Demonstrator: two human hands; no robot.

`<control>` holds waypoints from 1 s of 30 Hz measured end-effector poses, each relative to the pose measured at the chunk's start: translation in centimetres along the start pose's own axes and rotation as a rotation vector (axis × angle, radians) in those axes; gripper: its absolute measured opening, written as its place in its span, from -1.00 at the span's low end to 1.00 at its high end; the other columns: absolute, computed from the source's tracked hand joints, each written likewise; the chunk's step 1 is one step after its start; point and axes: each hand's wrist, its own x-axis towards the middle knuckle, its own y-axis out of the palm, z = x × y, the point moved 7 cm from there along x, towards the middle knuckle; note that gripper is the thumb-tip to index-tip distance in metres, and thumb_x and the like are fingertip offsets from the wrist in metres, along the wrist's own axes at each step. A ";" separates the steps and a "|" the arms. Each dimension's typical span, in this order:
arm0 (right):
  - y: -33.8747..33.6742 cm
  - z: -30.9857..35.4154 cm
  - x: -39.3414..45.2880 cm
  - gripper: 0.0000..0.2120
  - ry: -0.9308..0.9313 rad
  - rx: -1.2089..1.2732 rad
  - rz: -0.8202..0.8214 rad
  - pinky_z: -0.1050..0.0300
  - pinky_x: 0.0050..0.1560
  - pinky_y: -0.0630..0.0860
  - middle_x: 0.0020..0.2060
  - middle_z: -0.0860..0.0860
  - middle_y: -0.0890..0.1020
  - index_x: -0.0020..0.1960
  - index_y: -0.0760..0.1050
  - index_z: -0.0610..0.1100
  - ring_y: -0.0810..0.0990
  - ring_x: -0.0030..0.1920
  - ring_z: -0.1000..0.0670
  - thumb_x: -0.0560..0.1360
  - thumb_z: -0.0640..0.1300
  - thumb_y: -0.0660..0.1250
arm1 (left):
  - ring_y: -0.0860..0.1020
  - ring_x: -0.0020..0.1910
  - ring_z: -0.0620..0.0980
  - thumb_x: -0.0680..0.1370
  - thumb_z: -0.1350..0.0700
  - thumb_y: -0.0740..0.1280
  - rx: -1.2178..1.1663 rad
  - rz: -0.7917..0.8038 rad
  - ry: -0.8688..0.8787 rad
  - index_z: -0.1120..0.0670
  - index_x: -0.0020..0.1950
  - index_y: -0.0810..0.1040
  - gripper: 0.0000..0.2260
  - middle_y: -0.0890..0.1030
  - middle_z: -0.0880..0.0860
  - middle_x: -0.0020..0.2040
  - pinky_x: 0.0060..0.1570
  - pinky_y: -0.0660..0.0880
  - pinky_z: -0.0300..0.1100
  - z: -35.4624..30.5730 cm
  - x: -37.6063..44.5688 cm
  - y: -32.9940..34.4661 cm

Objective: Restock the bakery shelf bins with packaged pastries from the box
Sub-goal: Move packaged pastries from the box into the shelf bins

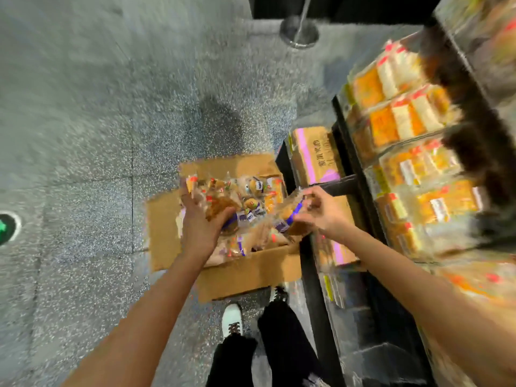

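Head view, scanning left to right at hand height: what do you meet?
Green floor marker → left hand holding a pastry pack over the open cardboard box → right hand holding another pack → shelf bins.

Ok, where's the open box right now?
Head view: the open box sits on the floor at centre, under both hands, left of the shelf.

Shelf packs [402,118] motion-blurred, labels unreadable; shelf cut by right edge.
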 end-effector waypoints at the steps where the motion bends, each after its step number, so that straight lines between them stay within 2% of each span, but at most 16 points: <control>1: -1.8 2.2 -1.1 -0.57 -0.050 -0.052 0.038 0.34 -0.15 0.42 -0.31 0.03 0.49 0.07 0.45 -0.17 0.48 -0.32 0.24 0.30 -0.43 0.50 | 0.37 0.39 0.15 0.39 -0.08 0.49 0.115 0.042 0.113 -0.48 0.39 -0.26 -0.02 0.30 0.15 0.47 0.28 0.39 0.15 -3.4 -0.3 0.1; 3: -5.4 6.2 -3.2 -0.59 -0.091 -0.140 0.111 0.37 -0.12 0.39 -0.31 0.08 0.46 0.04 0.49 -0.14 0.44 -0.35 0.28 0.30 -0.45 0.49 | 0.08 0.53 0.10 0.50 -0.03 0.39 0.351 0.095 0.363 -0.39 0.41 -0.22 -0.17 0.06 0.14 0.56 0.36 0.29 0.15 -9.6 -1.3 0.9; 5: -9.0 10.4 -5.2 -0.61 -0.146 -0.294 0.137 0.42 -0.13 0.34 -0.31 0.17 0.46 -0.04 0.46 0.06 0.40 -0.28 0.27 0.34 -0.33 0.51 | -0.03 0.55 0.07 0.55 0.02 0.34 0.404 0.168 0.544 -0.24 0.46 0.07 -0.39 -0.01 0.15 0.57 0.39 0.24 0.07 -15.0 -2.3 2.6; 7: -12.4 14.0 -7.4 -0.71 -0.224 -0.483 0.132 0.40 -0.16 0.34 -0.23 0.17 0.57 0.07 0.54 -0.02 0.44 -0.14 0.23 0.39 -0.15 0.51 | 0.12 0.50 0.05 0.56 0.01 0.32 0.388 0.285 0.594 -0.11 0.32 0.49 -0.68 0.05 0.18 0.56 0.36 0.23 -0.12 -19.4 -3.6 4.7; 9: -16.0 16.8 -9.5 -0.58 -0.249 -0.594 0.092 0.19 -0.05 0.39 -0.05 -0.04 0.67 0.22 0.54 -0.16 0.57 -0.02 0.04 0.40 -0.06 0.49 | 0.38 0.34 0.13 0.50 -0.08 0.31 0.290 0.437 0.550 0.03 0.04 0.65 -0.75 0.29 0.28 0.43 0.21 0.35 -0.15 -23.1 -5.7 7.1; 10: -17.9 17.8 -10.6 -0.55 -0.252 -0.615 0.061 0.11 0.02 0.41 0.00 -0.11 0.67 0.24 0.54 -0.16 0.60 0.04 -0.04 0.40 -0.05 0.49 | 0.49 0.20 0.19 0.45 -0.09 0.33 0.237 0.488 0.541 0.03 -0.07 0.62 -0.78 0.42 0.35 0.29 0.09 0.42 -0.12 -25.1 -7.1 8.2; 11: -19.7 18.6 -11.7 -0.53 -0.250 -0.638 0.039 0.06 0.08 0.44 0.04 -0.14 0.66 0.25 0.54 -0.16 0.60 0.08 -0.09 0.39 -0.05 0.50 | 0.57 0.07 0.15 0.37 -0.10 0.40 0.170 0.543 0.527 0.02 -0.04 0.58 -0.73 0.49 0.40 0.17 -0.01 0.42 -0.11 -27.1 -8.5 9.2; 13: -23.1 19.5 -14.3 -0.49 -0.226 -0.676 0.009 0.03 0.10 0.45 0.03 -0.15 0.66 0.26 0.55 -0.13 0.61 0.07 -0.11 0.35 -0.03 0.52 | 0.59 -0.07 -0.17 0.08 -0.34 0.52 0.054 0.617 0.564 0.09 0.22 0.54 -0.17 0.59 0.20 0.15 0.04 0.44 -0.15 -30.4 -10.3 11.6; 14: -24.9 19.7 -15.6 -0.47 -0.225 -0.681 -0.016 0.06 0.07 0.46 0.01 -0.14 0.66 0.25 0.56 -0.11 0.61 0.04 -0.09 0.32 -0.01 0.54 | 0.54 0.03 -0.28 -0.01 -0.44 0.47 0.023 0.692 0.601 0.00 0.19 0.59 -0.12 0.55 0.02 0.21 0.18 0.41 -0.19 -32.0 -11.8 13.0; 16: -28.4 20.2 -18.7 -0.44 -0.232 -0.660 -0.092 0.09 0.03 0.49 -0.02 -0.08 0.68 0.24 0.58 -0.05 0.62 -0.01 -0.05 0.27 0.01 0.57 | 0.35 0.38 -0.13 0.02 -0.43 0.42 0.123 0.794 0.724 -0.27 -0.09 0.63 -0.47 0.38 0.00 0.37 0.40 0.21 -0.23 -35.2 -15.1 15.5; 18: -31.5 20.0 -21.8 -0.41 -0.240 -0.646 -0.172 0.07 0.05 0.50 -0.01 -0.05 0.68 0.24 0.57 -0.04 0.63 0.00 -0.03 0.24 0.02 0.58 | 0.16 0.50 -0.05 0.12 -0.37 0.42 0.208 0.825 0.825 -0.24 -0.13 0.60 -0.60 0.22 0.06 0.49 0.47 0.07 -0.20 -37.6 -17.8 17.6; 20: -34.4 19.5 -25.2 -0.38 -0.254 -0.637 -0.272 0.13 0.08 0.50 0.05 -0.05 0.68 0.26 0.55 -0.09 0.63 0.05 0.00 0.24 0.03 0.58 | 0.15 0.48 -0.15 0.26 -0.24 0.51 0.168 0.929 0.839 -0.20 -0.13 0.62 -0.74 0.20 -0.07 0.49 0.48 0.08 -0.17 -39.7 -20.8 20.1; 24: -40.8 16.2 -33.5 -0.35 -0.267 -0.463 -0.651 0.22 0.21 0.41 0.19 -0.04 0.60 0.31 0.49 -0.12 0.55 0.18 0.03 0.29 0.05 0.55 | 0.29 0.32 -0.32 0.35 -0.06 0.43 0.029 1.017 0.863 -0.06 -0.09 0.65 -0.82 0.26 -0.15 0.42 0.19 0.18 -0.57 -42.7 -26.3 24.8; 26: -43.3 13.0 -37.7 -0.27 -0.176 -0.320 -0.787 0.25 0.22 0.39 0.20 0.01 0.56 0.38 0.40 -0.11 0.52 0.17 0.08 0.29 0.05 0.55 | 0.31 0.32 -0.23 0.39 0.01 0.44 -0.027 1.014 0.869 -0.07 -0.14 0.64 -0.92 0.29 -0.10 0.40 0.24 0.20 -0.45 -43.9 -29.1 27.0; 28: -44.4 9.3 -41.2 -0.19 -0.021 -0.219 -0.792 0.34 0.18 0.33 0.18 0.09 0.49 0.44 0.29 -0.07 0.46 0.18 0.15 0.30 0.08 0.54 | 0.37 0.28 -0.14 0.45 0.16 0.42 -0.060 1.009 0.889 -0.02 -0.14 0.63 -0.92 0.39 -0.02 0.30 0.26 0.25 -0.37 -44.7 -32.0 29.5; 30: -44.5 5.3 -44.0 -0.09 0.121 -0.134 -0.748 0.25 0.24 0.35 0.19 0.09 0.46 0.48 0.22 -0.04 0.45 0.22 0.11 0.25 0.18 0.51 | 0.52 0.09 -0.10 0.49 0.27 0.38 -0.084 1.052 0.878 0.11 -0.09 0.61 -0.93 0.56 0.05 0.07 0.03 0.40 -0.45 -45.2 -35.4 31.7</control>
